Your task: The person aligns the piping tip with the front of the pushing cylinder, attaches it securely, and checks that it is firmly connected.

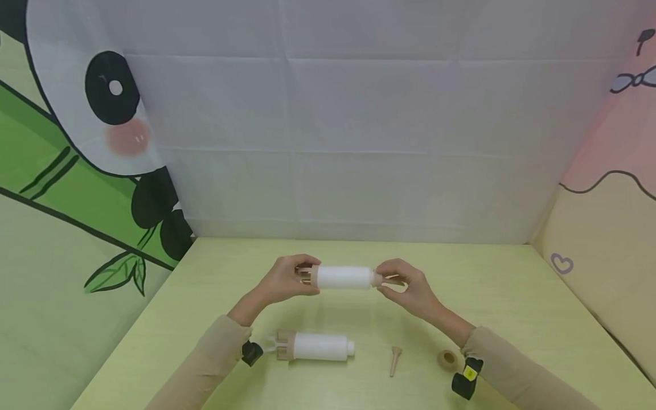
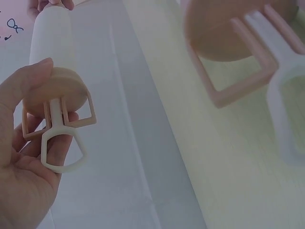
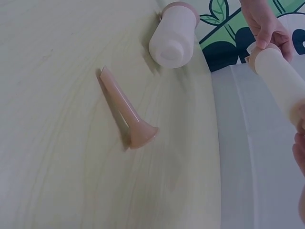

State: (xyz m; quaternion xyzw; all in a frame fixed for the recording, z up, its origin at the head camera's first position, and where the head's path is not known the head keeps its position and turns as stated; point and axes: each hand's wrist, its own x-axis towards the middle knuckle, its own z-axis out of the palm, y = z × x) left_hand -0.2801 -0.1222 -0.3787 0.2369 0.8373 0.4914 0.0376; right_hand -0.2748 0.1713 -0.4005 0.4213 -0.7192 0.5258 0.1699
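Observation:
A white-barrelled pastry syringe [image 1: 343, 277] is held level above the table between both hands. At its left end, my left hand [image 1: 287, 279] grips the beige collar [image 2: 57, 88], thumb on one side and fingers on the other. From that collar project two beige finger loops and the white plunger ring [image 2: 65, 168]. My right hand [image 1: 417, 285] pinches the other end with thumb and fingers, where a slim beige nozzle [image 1: 394, 281] points right. Below lies a second pastry syringe [image 1: 322, 347] on its side, its narrow outlet facing right.
A loose beige nozzle [image 3: 125, 107] with a flared end lies on the pale yellow table [image 1: 487, 285]. Close to the right wrist camera sits a round beige piece [image 1: 448, 359] with a hole. A white sheet [image 1: 359, 114] rises behind the table, with printed panels at both sides.

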